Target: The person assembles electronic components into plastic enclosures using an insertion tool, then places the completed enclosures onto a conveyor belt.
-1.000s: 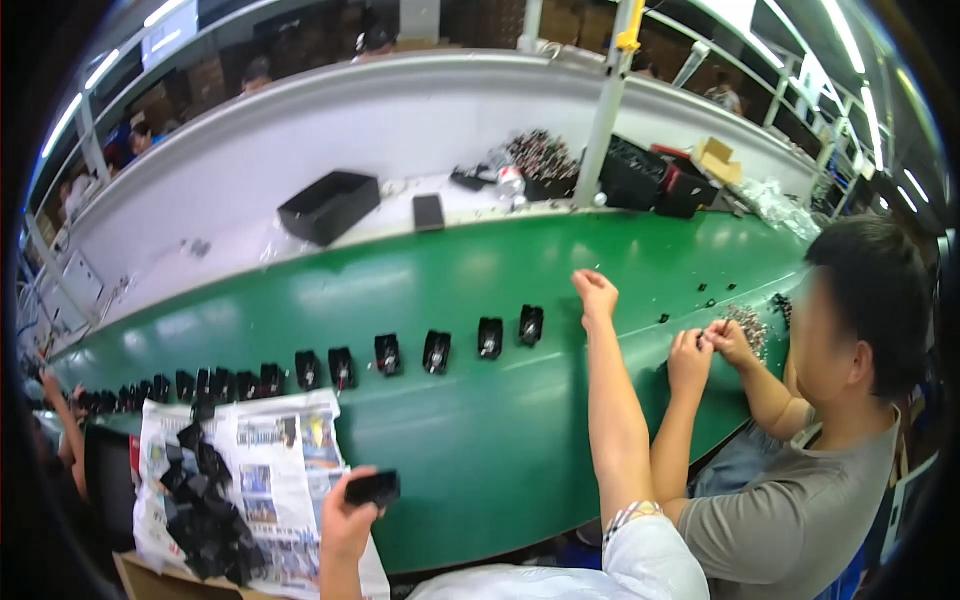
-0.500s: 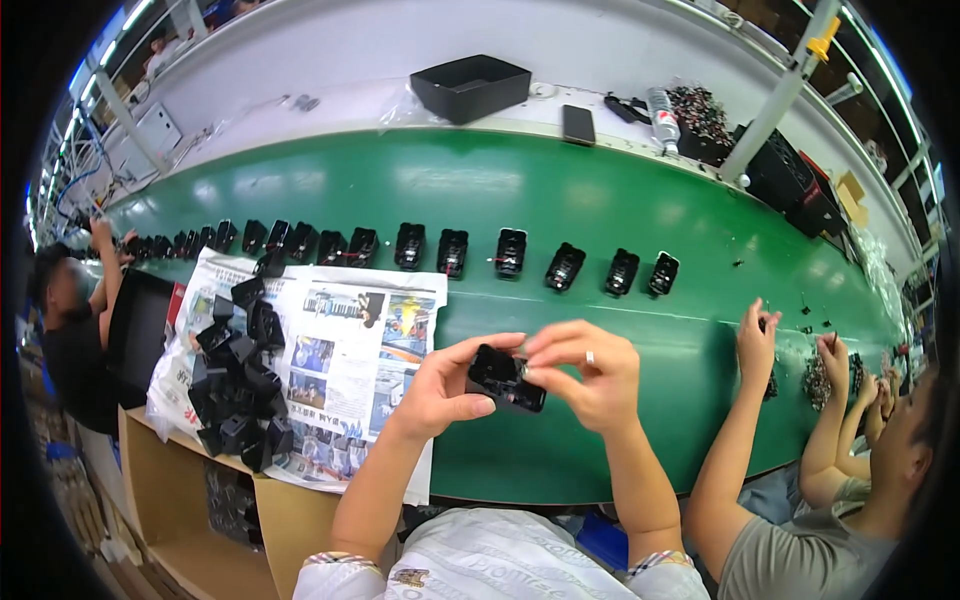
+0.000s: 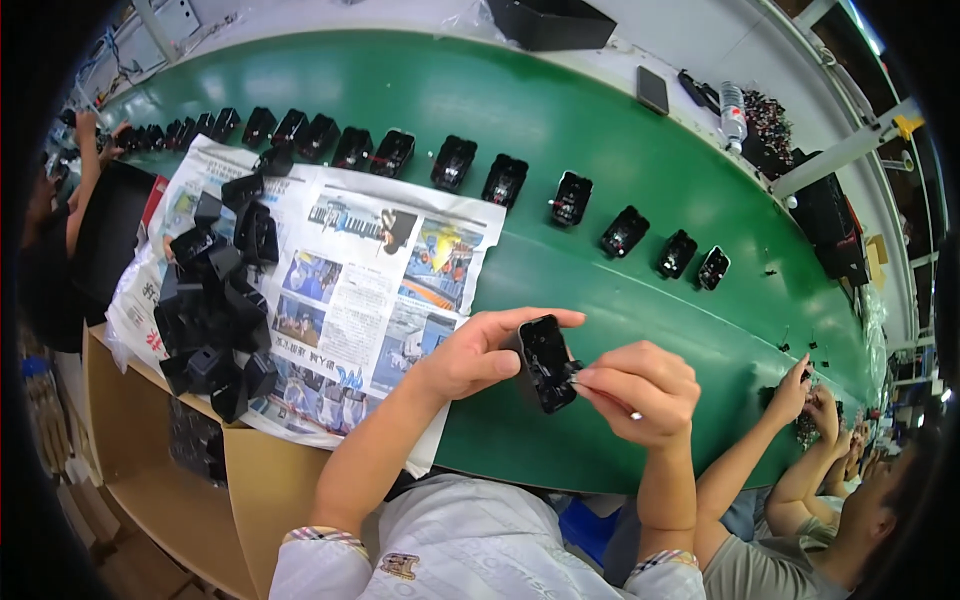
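Note:
My left hand (image 3: 475,352) grips a black plastic housing (image 3: 546,358) by its side, thumb in front and fingers behind. The open hollow of the housing faces up toward me and is tilted. At its right lower edge, my right hand (image 3: 645,392) pinches a small dark part (image 3: 573,370), too small to make out fully. Both hands are above the green table, just right of a newspaper sheet (image 3: 345,270). On the sheet's left side lies a heap of black housings (image 3: 205,310).
A row of black housings (image 3: 505,180) runs across the green table (image 3: 400,85). Along the back ledge are a black bin (image 3: 555,22), a phone (image 3: 652,90) and a plastic bottle (image 3: 733,115). A cardboard box (image 3: 270,490) stands lower left. Co-workers' arms (image 3: 745,450) reach in at right.
The view has swung, so the row and newspaper sit higher and tilted. My left hand has turned the housing more upright. My right hand has shifted to its right lower edge.

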Demonstrator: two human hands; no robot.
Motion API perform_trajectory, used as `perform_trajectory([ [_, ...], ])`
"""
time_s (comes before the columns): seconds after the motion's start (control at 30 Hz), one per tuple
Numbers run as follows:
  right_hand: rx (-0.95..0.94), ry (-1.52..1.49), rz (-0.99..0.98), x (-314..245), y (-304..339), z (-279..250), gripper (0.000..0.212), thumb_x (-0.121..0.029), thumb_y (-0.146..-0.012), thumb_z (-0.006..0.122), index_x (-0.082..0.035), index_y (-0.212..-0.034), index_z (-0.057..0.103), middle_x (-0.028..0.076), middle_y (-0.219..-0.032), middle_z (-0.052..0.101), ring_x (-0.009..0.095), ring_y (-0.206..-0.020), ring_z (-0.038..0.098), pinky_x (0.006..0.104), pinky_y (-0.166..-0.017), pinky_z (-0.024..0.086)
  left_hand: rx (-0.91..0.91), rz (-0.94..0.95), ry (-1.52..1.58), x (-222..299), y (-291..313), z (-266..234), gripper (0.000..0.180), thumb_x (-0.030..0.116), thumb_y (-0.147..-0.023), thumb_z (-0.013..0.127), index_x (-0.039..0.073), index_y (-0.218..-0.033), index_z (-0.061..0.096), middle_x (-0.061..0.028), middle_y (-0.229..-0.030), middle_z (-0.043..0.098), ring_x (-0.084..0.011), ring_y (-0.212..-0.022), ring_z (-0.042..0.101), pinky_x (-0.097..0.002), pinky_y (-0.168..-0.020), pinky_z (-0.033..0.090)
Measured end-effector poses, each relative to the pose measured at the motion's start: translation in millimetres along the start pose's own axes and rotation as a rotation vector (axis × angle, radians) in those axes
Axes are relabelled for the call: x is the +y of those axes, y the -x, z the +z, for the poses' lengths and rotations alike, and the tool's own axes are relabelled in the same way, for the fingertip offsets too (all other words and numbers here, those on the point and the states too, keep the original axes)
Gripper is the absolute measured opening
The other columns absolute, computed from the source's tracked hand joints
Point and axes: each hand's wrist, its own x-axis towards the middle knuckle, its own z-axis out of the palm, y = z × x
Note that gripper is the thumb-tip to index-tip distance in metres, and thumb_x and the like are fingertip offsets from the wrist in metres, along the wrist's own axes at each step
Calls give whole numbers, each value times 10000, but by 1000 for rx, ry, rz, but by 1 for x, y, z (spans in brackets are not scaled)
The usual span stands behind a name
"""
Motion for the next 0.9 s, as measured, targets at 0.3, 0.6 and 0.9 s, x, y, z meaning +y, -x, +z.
perform_trajectory([
  [0.3, 14, -90, 57, -11, -11, 11, 261, 18, -577, 816, -74, -802, 722, 47, -749, 614, 168, -607, 560, 278, -522, 441, -42, -11, 49, -2, 0, -2, 951, 498, -758, 773, -109, -1382, 389, -157, -1051, 640, -214, -978, 641, -330, -860, 514],
  [0.6, -73, -87, 87, -12, -14, 9, 267, -17, -555, 831, -92, -791, 734, 25, -750, 612, 182, -634, 563, 294, -542, 447, -12, -23, 27, -5, 2, -2, 974, 516, -726, 791, -108, -1370, 412, -130, -1019, 639, -178, -938, 634, -300, -832, 503],
  [0.9, -286, -162, 347, -13, -10, -1, 255, -47, -597, 810, -105, -839, 749, 56, -891, 578, 184, -736, 563, 263, -585, 446, -61, 18, -32, -4, 1, -5, 784, 410, -809, 739, -55, -1371, 452, -111, -1222, 612, -178, -1118, 603, -316, -987, 457],
])
